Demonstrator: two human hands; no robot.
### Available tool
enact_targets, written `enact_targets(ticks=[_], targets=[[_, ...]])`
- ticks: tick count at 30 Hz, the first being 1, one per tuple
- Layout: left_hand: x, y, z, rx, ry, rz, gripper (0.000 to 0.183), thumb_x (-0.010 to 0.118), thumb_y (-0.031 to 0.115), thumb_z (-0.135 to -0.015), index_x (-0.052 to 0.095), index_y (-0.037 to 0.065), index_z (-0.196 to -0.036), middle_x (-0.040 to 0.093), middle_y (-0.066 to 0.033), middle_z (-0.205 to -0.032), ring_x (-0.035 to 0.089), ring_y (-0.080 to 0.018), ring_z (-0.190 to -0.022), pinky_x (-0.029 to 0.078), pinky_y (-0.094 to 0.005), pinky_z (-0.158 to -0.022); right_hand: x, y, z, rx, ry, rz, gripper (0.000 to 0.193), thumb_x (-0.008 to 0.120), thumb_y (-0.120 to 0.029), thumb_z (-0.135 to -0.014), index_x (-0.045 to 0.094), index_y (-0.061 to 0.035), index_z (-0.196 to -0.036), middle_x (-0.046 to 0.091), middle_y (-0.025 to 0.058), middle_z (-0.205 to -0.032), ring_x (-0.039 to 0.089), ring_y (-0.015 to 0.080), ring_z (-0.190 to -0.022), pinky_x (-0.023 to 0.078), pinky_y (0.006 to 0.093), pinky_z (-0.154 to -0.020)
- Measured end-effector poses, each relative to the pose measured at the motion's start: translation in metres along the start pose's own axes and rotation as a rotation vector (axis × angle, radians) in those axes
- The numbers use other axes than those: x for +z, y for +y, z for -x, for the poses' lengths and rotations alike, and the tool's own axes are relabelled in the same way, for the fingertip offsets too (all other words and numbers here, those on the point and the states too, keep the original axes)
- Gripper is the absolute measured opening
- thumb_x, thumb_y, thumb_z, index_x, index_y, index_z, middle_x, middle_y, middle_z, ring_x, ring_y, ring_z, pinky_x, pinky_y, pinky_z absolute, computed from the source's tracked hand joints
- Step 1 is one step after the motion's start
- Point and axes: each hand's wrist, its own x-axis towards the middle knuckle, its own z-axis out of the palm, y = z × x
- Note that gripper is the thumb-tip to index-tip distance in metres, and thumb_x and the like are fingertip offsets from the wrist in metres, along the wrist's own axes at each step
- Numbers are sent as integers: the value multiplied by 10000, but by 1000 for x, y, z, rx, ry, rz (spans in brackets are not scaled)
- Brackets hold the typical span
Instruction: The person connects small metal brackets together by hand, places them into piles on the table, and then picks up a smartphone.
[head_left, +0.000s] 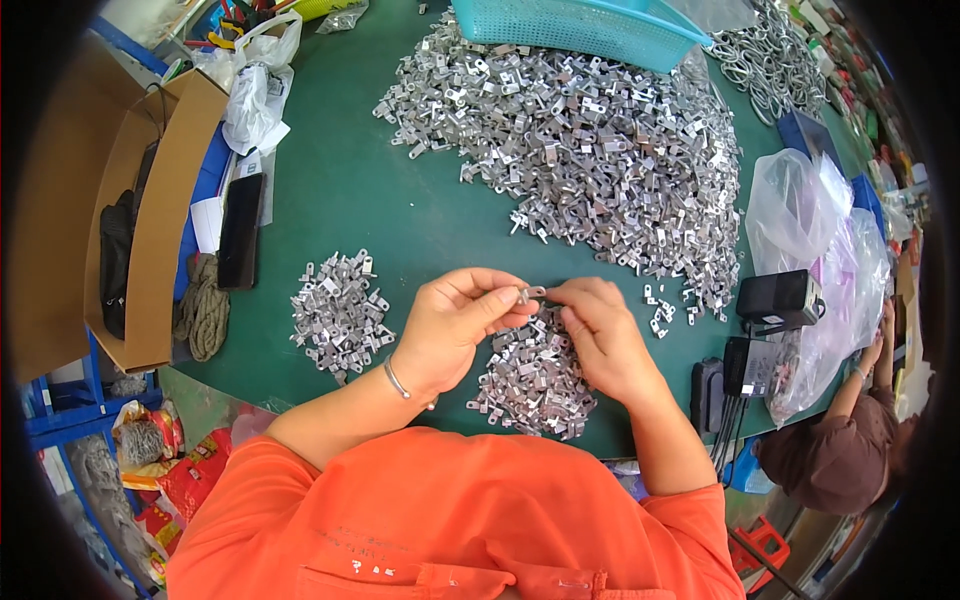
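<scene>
I see a near pile (533, 388) of angular, dull-silver metal pieces. Above it, my left hand (450, 325) pinches a small bracket (531, 294) between thumb and fingers; my right hand (606, 335) curls half-closed at its other end, hold unclear to me. A side pile (342, 315) lies left, a black box (777, 300) right. Smooth green tabletop (400, 215) runs to the big heap (600, 150) and perforated blue basket (590, 25).

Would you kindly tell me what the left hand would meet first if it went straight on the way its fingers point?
Past the small metal piece it holds, the left hand would probably meet the right hand first, though depth is hard to judge from this view.
</scene>
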Motion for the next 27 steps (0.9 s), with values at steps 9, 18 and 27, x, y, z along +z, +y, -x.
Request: enact_targets(ticks=[9,18,27], targets=[[9,-2,4,-15,-97,-104,135,579,14,-912,623,-46,-1025,659,-116,-991,659,-175,-891,556,-284,-798,3,-20,5,-128,300,-169,186,719,30,-744,667,-8,-919,655,96,-856,627,216,-757,506,299,-666],[11,-5,8,168,-154,-242,130,598,-73,-858,642,-38,-976,627,-146,-1082,628,-197,-965,531,-308,-865,2,-22,12,-132,326,-146,159,717,43,-739,674,-14,-881,663,90,-840,627,214,-744,505,291,-651],[12,-4,10,115,-210,-197,240,597,-100,-848,608,-55,-1083,606,-124,-1110,615,-188,-1010,516,-298,-902,2,-20,16,-170,376,-241,173,728,69,-720,662,12,-869,666,114,-848,637,210,-747,512,285,-647]])
